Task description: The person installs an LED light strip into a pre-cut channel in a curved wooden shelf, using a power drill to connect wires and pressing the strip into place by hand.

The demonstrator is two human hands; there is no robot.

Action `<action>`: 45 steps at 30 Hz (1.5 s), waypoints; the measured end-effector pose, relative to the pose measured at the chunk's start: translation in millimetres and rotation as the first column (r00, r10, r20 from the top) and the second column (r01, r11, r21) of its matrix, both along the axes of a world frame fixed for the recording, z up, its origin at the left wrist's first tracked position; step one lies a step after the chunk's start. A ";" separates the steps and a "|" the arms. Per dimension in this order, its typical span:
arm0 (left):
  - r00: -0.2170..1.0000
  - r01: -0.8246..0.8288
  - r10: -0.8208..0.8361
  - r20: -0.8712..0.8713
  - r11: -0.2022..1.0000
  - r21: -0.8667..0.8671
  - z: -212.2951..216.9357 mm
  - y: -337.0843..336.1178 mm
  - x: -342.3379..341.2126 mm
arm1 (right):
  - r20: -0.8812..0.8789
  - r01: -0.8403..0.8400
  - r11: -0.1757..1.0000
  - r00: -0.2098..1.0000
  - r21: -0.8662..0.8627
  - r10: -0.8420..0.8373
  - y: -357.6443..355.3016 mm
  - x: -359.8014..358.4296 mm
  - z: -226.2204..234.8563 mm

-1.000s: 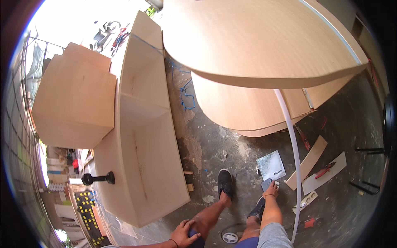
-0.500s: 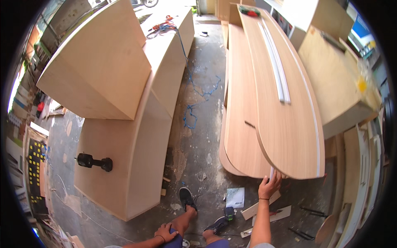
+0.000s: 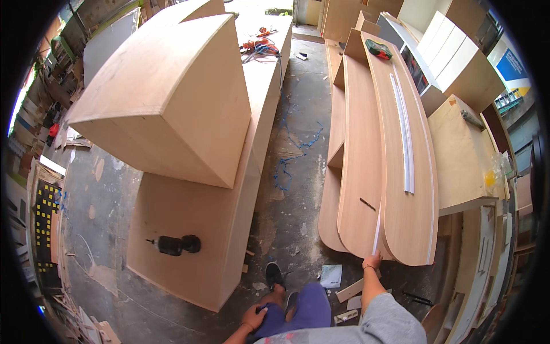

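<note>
My right hand [image 3: 372,261] is at the near end of a stack of long, round-cornered wood-grain panels. Its fingers are closed around the near end of a narrow white strip [image 3: 377,232], which lies along the middle panel [image 3: 360,218]. Beside that strip, the upper panel [image 3: 408,229] carries two loose white strips [image 3: 405,143] and a white line near its right edge. A short dark rod, perhaps a drill bit [image 3: 367,204], rests on the middle panel. My left hand [image 3: 253,316] lies on my thigh, holding nothing, its fingers partly bent.
At left, a large wooden box [image 3: 189,114] stands on a long wooden cabinet [image 3: 172,212], with a black cordless drill [image 3: 175,245] nearer me. Blue cord [image 3: 283,172] trails along the floor aisle. Wood offcuts [image 3: 350,290] and a white packet [image 3: 331,276] lie near my feet.
My view has shifted, showing more of my thighs and of the middle panel. My right hand remains at the strip's near end, while my left hand remains on my leg.
</note>
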State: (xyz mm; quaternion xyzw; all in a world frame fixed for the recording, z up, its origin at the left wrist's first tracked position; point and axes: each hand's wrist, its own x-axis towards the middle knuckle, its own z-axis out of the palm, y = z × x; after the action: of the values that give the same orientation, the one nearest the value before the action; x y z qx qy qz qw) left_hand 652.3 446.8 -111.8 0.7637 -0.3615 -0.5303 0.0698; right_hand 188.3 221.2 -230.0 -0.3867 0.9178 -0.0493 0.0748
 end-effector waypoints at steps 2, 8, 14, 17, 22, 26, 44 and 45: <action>0.996 -0.084 0.084 -0.029 0.996 0.002 12.1 -21.9 3.0 | 0.062 0.075 0.996 0.995 -0.040 -0.072 10.1 27.6 16.2; 0.983 -0.115 0.070 -0.169 0.954 -0.276 31.8 -176.1 -1.5 | 0.371 -0.024 0.964 0.920 -0.264 0.125 7.6 122.2 135.8; 0.848 -0.073 -0.016 -0.529 0.986 -0.147 73.7 -415.9 -71.4 | 0.589 -0.053 0.982 0.793 -0.183 0.153 -13.1 117.3 169.9; 0.734 -0.136 0.113 -0.669 0.991 0.018 126.0 -516.9 -97.8 | 0.690 -0.037 0.956 0.684 -0.290 0.236 -56.6 128.5 211.0; 0.490 -0.315 0.188 -0.851 0.949 0.029 174.7 -669.7 -141.4 | 0.733 -0.186 0.950 0.604 -0.251 0.312 -147.0 124.7 262.2; 0.495 -0.487 0.265 -0.828 0.873 -0.012 183.6 -766.0 -152.6 | 0.721 -0.121 0.983 0.669 -0.136 0.182 -183.7 127.7 261.9; 0.435 -0.476 0.276 -0.857 0.879 0.041 117.7 -1157.5 -93.3 | 0.168 0.390 0.772 0.832 0.503 -0.529 -452.9 149.0 175.8; 0.456 -0.469 0.263 -0.850 0.883 0.021 116.2 -1174.1 -80.7 | 0.160 0.440 0.723 0.786 0.533 -0.597 -506.9 161.0 196.6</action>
State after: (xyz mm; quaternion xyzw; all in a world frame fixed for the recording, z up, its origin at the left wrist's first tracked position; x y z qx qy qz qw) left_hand 571.6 -727.3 4.3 0.4653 -0.1653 -0.7569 0.4281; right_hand 349.3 -285.6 -33.4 -0.0667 0.9482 0.0920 0.2968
